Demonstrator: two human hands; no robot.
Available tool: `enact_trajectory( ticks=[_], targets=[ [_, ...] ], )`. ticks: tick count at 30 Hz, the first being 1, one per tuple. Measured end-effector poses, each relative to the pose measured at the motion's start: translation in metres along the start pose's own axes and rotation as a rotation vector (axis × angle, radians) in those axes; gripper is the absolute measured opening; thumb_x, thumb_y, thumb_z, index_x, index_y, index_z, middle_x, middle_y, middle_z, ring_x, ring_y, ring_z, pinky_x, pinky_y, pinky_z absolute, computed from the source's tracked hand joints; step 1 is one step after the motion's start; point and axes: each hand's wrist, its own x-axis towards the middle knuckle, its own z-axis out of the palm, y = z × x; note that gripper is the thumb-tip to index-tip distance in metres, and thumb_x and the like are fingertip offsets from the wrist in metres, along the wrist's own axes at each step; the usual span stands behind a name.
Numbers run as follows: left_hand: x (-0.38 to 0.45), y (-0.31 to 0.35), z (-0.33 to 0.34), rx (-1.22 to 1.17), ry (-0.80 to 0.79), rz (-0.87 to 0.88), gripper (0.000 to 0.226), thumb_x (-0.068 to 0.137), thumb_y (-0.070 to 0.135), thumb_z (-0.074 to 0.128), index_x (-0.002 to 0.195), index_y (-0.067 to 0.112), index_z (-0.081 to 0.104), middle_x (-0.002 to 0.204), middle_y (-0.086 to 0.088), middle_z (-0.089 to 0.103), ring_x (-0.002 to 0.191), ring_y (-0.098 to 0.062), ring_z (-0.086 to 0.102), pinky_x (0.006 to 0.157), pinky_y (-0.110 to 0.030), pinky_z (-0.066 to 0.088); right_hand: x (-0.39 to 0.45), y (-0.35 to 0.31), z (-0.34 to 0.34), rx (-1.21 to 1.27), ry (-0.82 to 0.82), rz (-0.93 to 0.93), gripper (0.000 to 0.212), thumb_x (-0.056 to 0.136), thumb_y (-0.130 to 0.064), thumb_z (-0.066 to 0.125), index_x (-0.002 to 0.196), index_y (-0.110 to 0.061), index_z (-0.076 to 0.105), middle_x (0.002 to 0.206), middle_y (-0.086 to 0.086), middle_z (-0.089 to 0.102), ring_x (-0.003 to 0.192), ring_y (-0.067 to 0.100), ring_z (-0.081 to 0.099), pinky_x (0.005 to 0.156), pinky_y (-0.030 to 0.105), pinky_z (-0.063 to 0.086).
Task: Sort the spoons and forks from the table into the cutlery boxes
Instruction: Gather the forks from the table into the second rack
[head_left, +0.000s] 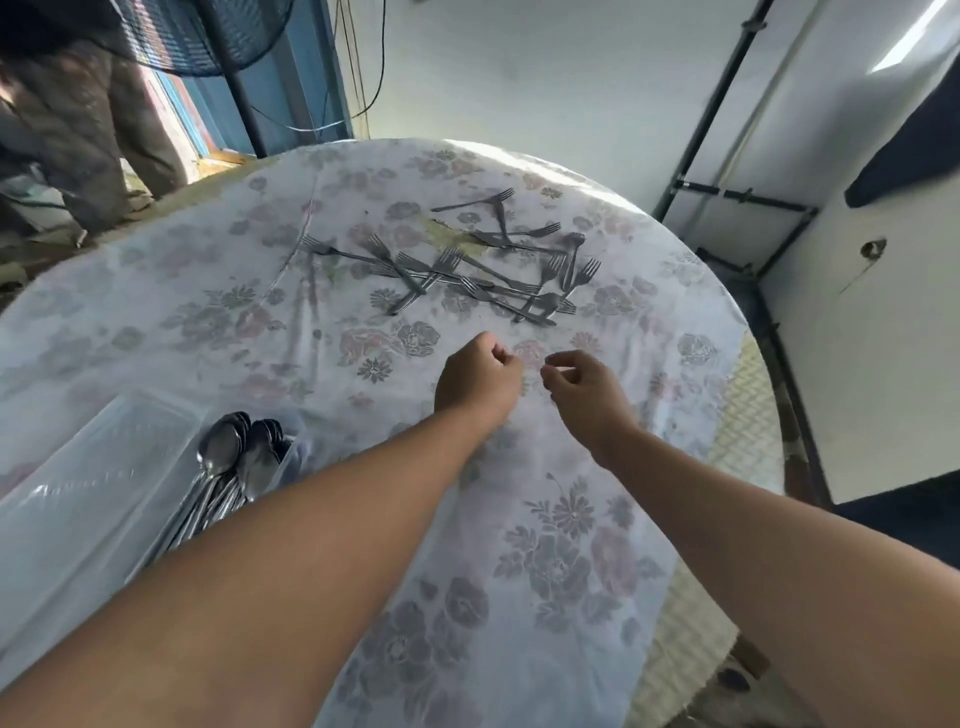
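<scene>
- The landmark is the scatter of grey metal forks (467, 270), lying crossed over one another on the round table under its pale floral cloth (571, 519), on the far half from the person.
- Both bare hands hover above the cloth just short of that scatter, on its near side, well apart from the nearest tines and touching none of them.
- The left hand (478, 382) is curled loosely, fingers folded in; nothing shows in it.
- The right hand (584, 387) has thumb and forefinger drawn near each other, as if readied to pinch a thin handle; it too seems to carry nothing.
- The arms are stretched out because the forks lie beyond easy reach, I judge.
- Near and to the left of the scatter, well apart from it, stands a clear plastic cutlery box (78, 493); one compartment holds a bundle of shiny metal spoons (234, 457), bowls toward the forks, while the compartment beside it looks bare, likely kept for forks.
- So the spoons appear sorted; mostly forks remain.
</scene>
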Motion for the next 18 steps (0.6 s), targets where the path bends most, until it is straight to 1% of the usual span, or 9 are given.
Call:
enact_trajectory(
  ticks=[2, 4, 5, 7, 10, 12, 15, 16, 18],
  targets=[
    [0.015, 0.001, 0.008, 0.032, -0.006, -0.031, 0.014, 0.093, 0.033, 0.056, 0.084, 0.022, 0.055, 0.082, 0.002, 0.065, 0.078, -0.025, 0.062, 0.061, -0.03, 0.041, 0.03, 0.008, 0.001, -0.037, -0.028, -0.016, 0.02, 0.101, -0.032, 0.06, 0.118, -0.023, 0.067, 0.087, 0.001, 0.071, 0.065, 0.017, 0.059, 0.055, 0.025, 0.042],
    [0.028, 0.002, 0.018, 0.08, -0.012, -0.062, 0.012, 0.094, 0.036, 0.055, 0.09, 0.025, 0.058, 0.089, 0.003, 0.067, 0.082, -0.024, 0.063, 0.065, -0.031, 0.046, 0.063, 0.015, -0.001, -0.066, -0.069, -0.028, 0.02, 0.101, -0.03, 0.059, 0.118, -0.021, 0.066, 0.085, -0.004, 0.068, 0.063, 0.017, 0.057, 0.055, 0.026, 0.044],
    [0.034, 0.003, 0.023, 0.102, -0.014, -0.077, 0.013, 0.095, 0.038, 0.055, 0.096, 0.026, 0.06, 0.095, 0.004, 0.069, 0.086, -0.024, 0.065, 0.069, -0.032, 0.05, 0.08, 0.018, -0.002, -0.087, -0.084, -0.035, 0.021, 0.101, -0.029, 0.059, 0.119, -0.021, 0.067, 0.087, -0.005, 0.068, 0.067, 0.018, 0.06, 0.059, 0.028, 0.047],
    [0.045, 0.007, 0.036, 0.13, -0.016, -0.106, 0.019, 0.097, 0.041, 0.054, 0.108, 0.027, 0.063, 0.107, 0.005, 0.07, 0.096, -0.025, 0.065, 0.079, -0.034, 0.053, 0.11, 0.024, -0.006, -0.164, -0.113, -0.074, 0.023, 0.1, -0.029, 0.059, 0.12, -0.02, 0.067, 0.097, -0.001, 0.07, 0.082, 0.024, 0.065, 0.072, 0.035, 0.054],
    [0.06, 0.015, 0.056, 0.155, 0.015, -0.153, 0.027, 0.1, 0.04, 0.053, 0.121, 0.027, 0.063, 0.119, 0.002, 0.069, 0.102, -0.026, 0.064, 0.085, -0.036, 0.054, 0.151, 0.03, -0.014, -0.318, -0.172, -0.18, 0.025, 0.098, -0.027, 0.058, 0.12, -0.023, 0.069, 0.11, 0.007, 0.069, 0.098, 0.029, 0.065, 0.089, 0.038, 0.053],
    [0.074, 0.022, 0.072, 0.171, 0.029, -0.148, 0.03, 0.1, 0.034, 0.051, 0.127, 0.026, 0.062, 0.121, -0.003, 0.069, 0.102, -0.029, 0.064, 0.087, -0.039, 0.056, 0.173, 0.03, -0.018, -0.373, -0.221, -0.227, 0.029, 0.097, -0.022, 0.056, 0.123, -0.023, 0.07, 0.116, 0.01, 0.067, 0.104, 0.031, 0.064, 0.095, 0.039, 0.051],
    [0.097, 0.034, 0.093, 0.311, -0.011, -0.115, 0.034, 0.098, 0.026, 0.046, 0.128, 0.023, 0.061, 0.125, -0.012, 0.063, 0.11, -0.037, 0.061, 0.09, -0.045, 0.055, 0.199, 0.027, -0.022, -0.401, -0.259, -0.308, 0.033, 0.099, -0.019, 0.053, 0.128, -0.022, 0.069, 0.122, 0.011, 0.064, 0.112, 0.032, 0.062, 0.101, 0.04, 0.049],
    [0.105, 0.037, 0.098, 0.365, -0.038, -0.104, 0.036, 0.096, 0.025, 0.044, 0.128, 0.024, 0.06, 0.129, -0.012, 0.059, 0.115, -0.039, 0.058, 0.093, -0.048, 0.053, 0.205, 0.025, -0.023, -0.412, -0.259, -0.333, 0.035, 0.099, -0.019, 0.053, 0.129, -0.021, 0.069, 0.124, 0.012, 0.063, 0.114, 0.033, 0.061, 0.102, 0.041, 0.048],
    [0.119, 0.042, 0.109, 0.451, -0.097, -0.084, 0.043, 0.095, 0.024, 0.041, 0.135, 0.031, 0.055, 0.14, -0.01, 0.051, 0.123, -0.04, 0.051, 0.099, -0.052, 0.05, 0.218, 0.026, -0.025, -0.481, -0.256, -0.37, 0.039, 0.098, -0.019, 0.051, 0.135, -0.02, 0.064, 0.13, 0.016, 0.058, 0.117, 0.039, 0.057, 0.104, 0.043, 0.045]
  ],
)
